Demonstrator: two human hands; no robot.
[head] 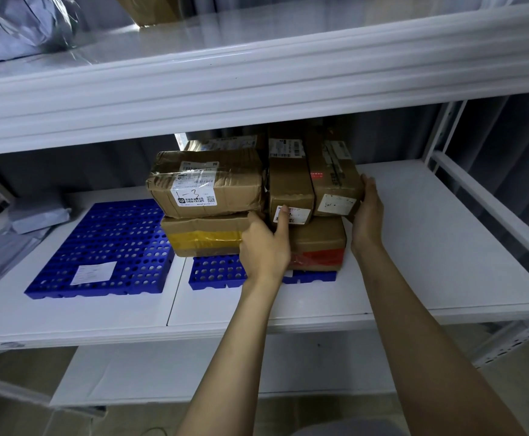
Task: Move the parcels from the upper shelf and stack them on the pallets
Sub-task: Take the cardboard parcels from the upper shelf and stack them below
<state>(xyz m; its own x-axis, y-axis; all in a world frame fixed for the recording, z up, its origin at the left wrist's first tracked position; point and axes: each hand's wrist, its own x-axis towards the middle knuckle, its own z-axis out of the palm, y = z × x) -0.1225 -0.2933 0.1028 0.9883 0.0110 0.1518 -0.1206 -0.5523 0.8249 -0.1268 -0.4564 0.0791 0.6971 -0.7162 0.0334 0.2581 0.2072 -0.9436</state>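
Several brown cardboard parcels are stacked on the right blue pallet (216, 273) on the lower shelf. A parcel marked "1-3" (205, 187) lies on a yellow-taped parcel (203, 236). Two narrow parcels stand side by side on a red-taped parcel (316, 247). My left hand (264, 243) presses the front of the middle narrow parcel (290, 187), index finger on its label. My right hand (367, 215) lies flat against the right side of the rightmost parcel (335, 180). The left blue pallet (106, 247) carries only a white label.
Grey poly mailers (21, 228) lie at the shelf's left end. The upper shelf (257, 77) holds a grey plastic bag (14, 23) and a cardboard box (150, 9). A white upright (439, 133) stands at the right. Bare shelf surface extends right of the stack.
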